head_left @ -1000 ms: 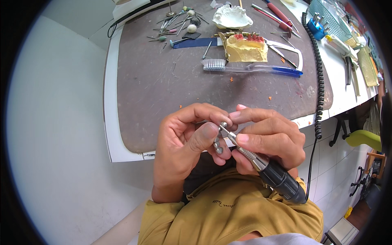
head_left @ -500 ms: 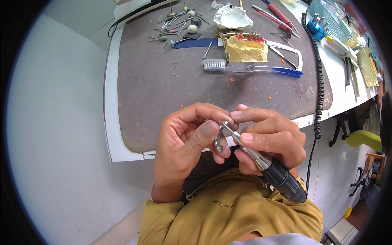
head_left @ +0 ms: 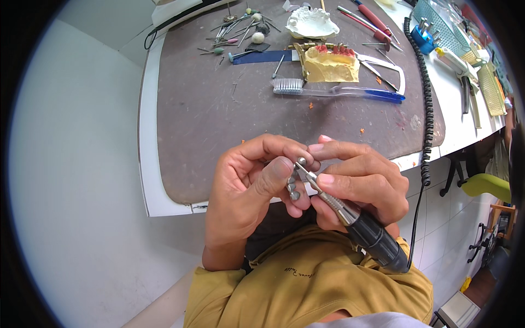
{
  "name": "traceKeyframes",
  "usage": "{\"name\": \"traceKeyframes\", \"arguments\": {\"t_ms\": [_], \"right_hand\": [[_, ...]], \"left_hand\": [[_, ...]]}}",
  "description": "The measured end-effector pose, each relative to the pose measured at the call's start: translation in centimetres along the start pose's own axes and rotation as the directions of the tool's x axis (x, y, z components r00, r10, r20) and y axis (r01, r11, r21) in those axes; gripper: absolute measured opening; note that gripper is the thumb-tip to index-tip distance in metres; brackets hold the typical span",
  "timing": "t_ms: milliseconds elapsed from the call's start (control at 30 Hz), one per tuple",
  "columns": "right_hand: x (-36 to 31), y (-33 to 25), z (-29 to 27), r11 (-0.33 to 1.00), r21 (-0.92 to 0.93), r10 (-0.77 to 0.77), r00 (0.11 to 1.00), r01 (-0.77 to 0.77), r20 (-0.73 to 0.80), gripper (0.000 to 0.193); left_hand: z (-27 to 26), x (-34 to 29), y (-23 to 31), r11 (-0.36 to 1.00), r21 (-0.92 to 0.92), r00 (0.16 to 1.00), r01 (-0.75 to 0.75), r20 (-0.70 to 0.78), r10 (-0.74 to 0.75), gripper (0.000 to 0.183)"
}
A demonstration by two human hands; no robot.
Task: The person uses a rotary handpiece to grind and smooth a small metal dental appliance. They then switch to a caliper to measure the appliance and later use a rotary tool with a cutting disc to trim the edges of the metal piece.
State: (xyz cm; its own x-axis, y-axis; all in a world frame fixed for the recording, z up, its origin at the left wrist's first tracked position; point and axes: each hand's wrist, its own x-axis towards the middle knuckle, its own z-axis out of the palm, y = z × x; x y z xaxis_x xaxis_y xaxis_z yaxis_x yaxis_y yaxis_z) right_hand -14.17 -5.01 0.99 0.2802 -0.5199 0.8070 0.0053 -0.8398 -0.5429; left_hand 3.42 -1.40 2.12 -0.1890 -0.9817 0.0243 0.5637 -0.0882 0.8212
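Between the thumb and fingers of my left hand (head_left: 249,180) is a small grey metal dental bridge (head_left: 292,187), its row of tooth shapes partly hidden by the fingers. My right hand (head_left: 363,183) grips a dental handpiece (head_left: 363,227) like a pen; it has a silver nose and a black body. The handpiece's thin tip meets the upper end of the bridge, where the fingertips of both hands come close together. Both hands are held in front of the bench edge, above my lap.
On the brown mat (head_left: 208,120) lie a clear-and-blue toothbrush (head_left: 339,91), a yellow dental model (head_left: 331,68), a white plaster cast (head_left: 311,24) and several loose burs (head_left: 229,38). A black coiled cord (head_left: 427,109) hangs over the right side, near a blue bur holder (head_left: 424,38).
The bridge has turned slightly in my left fingers, showing more of its tooth shapes. The handpiece and right hand have shifted a little to the left.
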Motion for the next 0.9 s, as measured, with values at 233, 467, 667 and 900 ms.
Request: {"name": "traceKeyframes", "arguments": {"t_ms": [233,467,667,900], "right_hand": [[-0.02,-0.04,0.12,1.000,0.018,0.023,1.000,-0.023,-0.008,0.028],[0.02,0.18,0.05,1.000,0.012,-0.008,1.000,0.007,0.013,0.028],[-0.02,0.04,-0.13,0.999,0.042,0.001,1.000,-0.001,0.005,0.030],[0.10,-0.02,-0.06,0.998,0.055,0.009,1.000,-0.008,-0.014,0.028]], "left_hand": [[-0.10,-0.10,-0.05,1.000,0.009,1.000,0.000,0.004,0.000,0.026],[0.04,0.00,-0.03,1.000,0.002,1.000,-0.009,0.008,0.009,0.024],[0.49,-0.01,0.27,1.000,-0.020,1.000,0.011,-0.026,-0.011,0.023],[0.39,-0.09,0.02,0.999,0.038,0.999,-0.025,-0.025,0.026,0.024]]}}
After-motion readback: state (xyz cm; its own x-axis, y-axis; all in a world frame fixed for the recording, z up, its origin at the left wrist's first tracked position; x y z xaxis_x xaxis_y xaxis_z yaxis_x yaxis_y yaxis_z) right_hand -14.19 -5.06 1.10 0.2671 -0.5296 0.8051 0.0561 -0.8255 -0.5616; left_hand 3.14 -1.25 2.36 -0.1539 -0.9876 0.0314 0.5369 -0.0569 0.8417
